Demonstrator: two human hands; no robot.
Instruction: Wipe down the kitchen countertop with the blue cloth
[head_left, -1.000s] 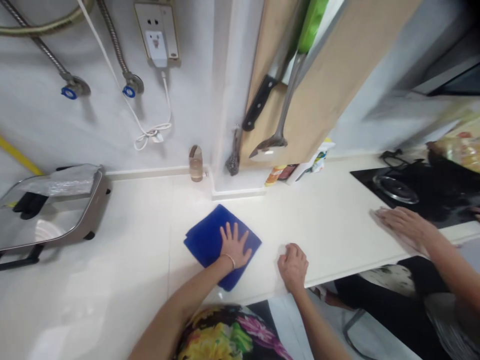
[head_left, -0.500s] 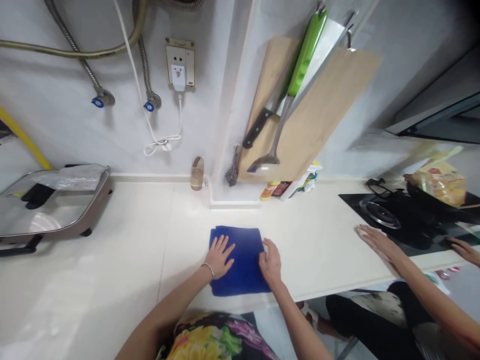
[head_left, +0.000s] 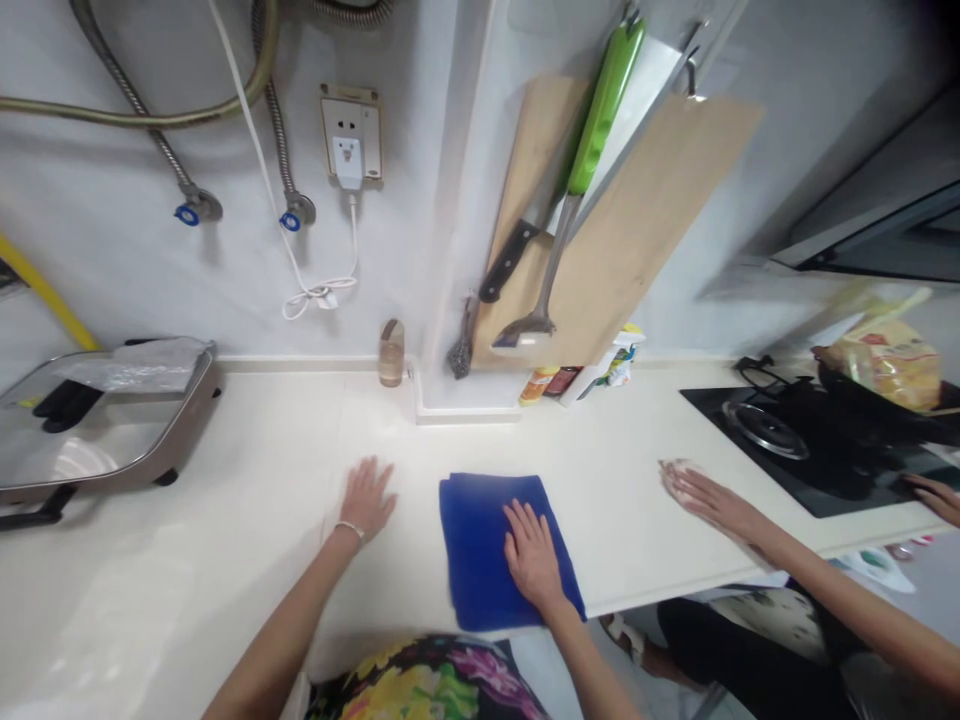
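A folded blue cloth (head_left: 480, 530) lies on the white counter (head_left: 247, 560) near its front edge. My right hand (head_left: 531, 556) rests flat on the cloth's right half, fingers spread, open. My left hand (head_left: 366, 497) lies flat on the bare counter to the left of the cloth, fingers apart, holding nothing; a thin bracelet circles its wrist.
Another person's hand (head_left: 697, 490) presses a pale rag on the counter at the right, beside a black gas hob (head_left: 795, 440). A lidded electric pan (head_left: 97, 420) stands at the left. Cutting boards (head_left: 622, 230), a knife and a spatula hang on the wall; small bottles (head_left: 551, 380) stand below.
My left hand has come off the cloth and moved left onto the bare counter. My right hand has moved from the cloth's edge onto its top. The other person's hand slid left.
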